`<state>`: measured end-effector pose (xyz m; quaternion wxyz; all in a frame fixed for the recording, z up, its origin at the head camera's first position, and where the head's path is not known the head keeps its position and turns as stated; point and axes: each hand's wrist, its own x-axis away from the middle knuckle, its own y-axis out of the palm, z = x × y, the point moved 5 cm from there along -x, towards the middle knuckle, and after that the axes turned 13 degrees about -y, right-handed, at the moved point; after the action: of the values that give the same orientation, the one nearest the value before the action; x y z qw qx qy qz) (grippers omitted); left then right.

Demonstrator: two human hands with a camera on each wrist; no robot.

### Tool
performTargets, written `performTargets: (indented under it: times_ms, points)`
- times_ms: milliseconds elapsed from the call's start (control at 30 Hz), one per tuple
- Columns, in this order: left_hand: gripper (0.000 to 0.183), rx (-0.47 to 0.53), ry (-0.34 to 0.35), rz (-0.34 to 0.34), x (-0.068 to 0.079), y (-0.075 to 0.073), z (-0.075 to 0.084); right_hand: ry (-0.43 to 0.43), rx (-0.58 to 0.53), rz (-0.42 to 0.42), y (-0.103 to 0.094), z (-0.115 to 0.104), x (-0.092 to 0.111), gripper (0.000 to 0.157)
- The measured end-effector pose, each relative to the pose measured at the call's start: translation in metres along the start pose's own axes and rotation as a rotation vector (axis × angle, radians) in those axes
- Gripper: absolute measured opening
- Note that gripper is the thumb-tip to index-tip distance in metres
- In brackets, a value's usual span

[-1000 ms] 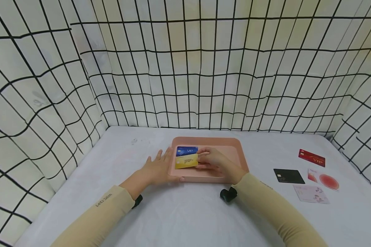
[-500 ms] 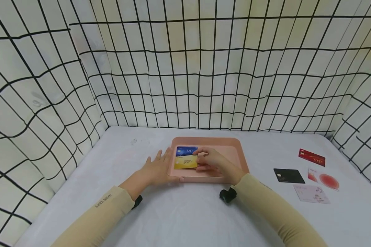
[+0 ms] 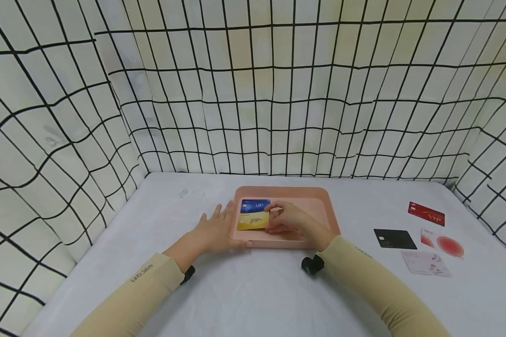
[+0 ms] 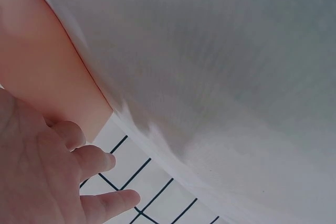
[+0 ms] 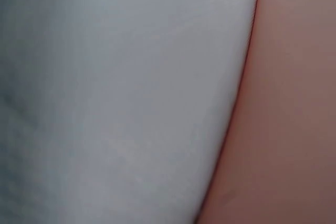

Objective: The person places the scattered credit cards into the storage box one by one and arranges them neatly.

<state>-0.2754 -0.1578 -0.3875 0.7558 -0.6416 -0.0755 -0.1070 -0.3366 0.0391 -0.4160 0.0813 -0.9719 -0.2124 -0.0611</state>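
In the head view a pink tray [image 3: 316,199] lies on the white table. Inside its left part are a blue VIP card [image 3: 253,205] and, just below it, a yellow card [image 3: 252,221]. My right hand [image 3: 293,219] reaches over the tray, its curled fingers pinching the yellow card at its right edge; the exact contact is partly hidden. My left hand [image 3: 215,232], fingers spread, rests against the tray's left side with its thumb along the front edge. The left wrist view shows the left hand [image 4: 47,171] beside the tray wall [image 4: 52,61].
To the right on the table lie a red VIP card [image 3: 427,213], a black card [image 3: 394,239], a white card with red circles [image 3: 442,243] and a pale pink card [image 3: 426,264]. White walls with a black grid [image 3: 271,100] enclose the table at the back and sides.
The yellow card has turned slightly and now sits straighter below the blue card. My right fingers have shifted slightly left along its edge. My left hand has stayed put.
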Motion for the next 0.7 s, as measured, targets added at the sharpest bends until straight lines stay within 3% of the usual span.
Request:
performTargets:
  times_ms: [167, 367, 567, 700]
  points:
    - [0.124, -0.003, -0.001, 0.004, -0.0007, 0.0001, 0.0001, -0.005, 0.084, -0.006, 0.0000, -0.0010, -0.0002, 0.054]
    - [0.123, -0.002, -0.001, -0.001, -0.0009, -0.0001, -0.0005, 0.007, 0.092, 0.012, 0.0012, -0.0029, -0.0001, 0.059]
    - [0.124, 0.003, -0.001, -0.001, -0.0010, 0.0005, -0.0006, 0.002, 0.129, 0.021, 0.0016, -0.0021, 0.0003, 0.058]
    - [0.123, -0.009, 0.004, 0.005, -0.0005, 0.0002, -0.0005, -0.048, 0.224, -0.004, 0.0029, -0.0058, 0.0020, 0.054]
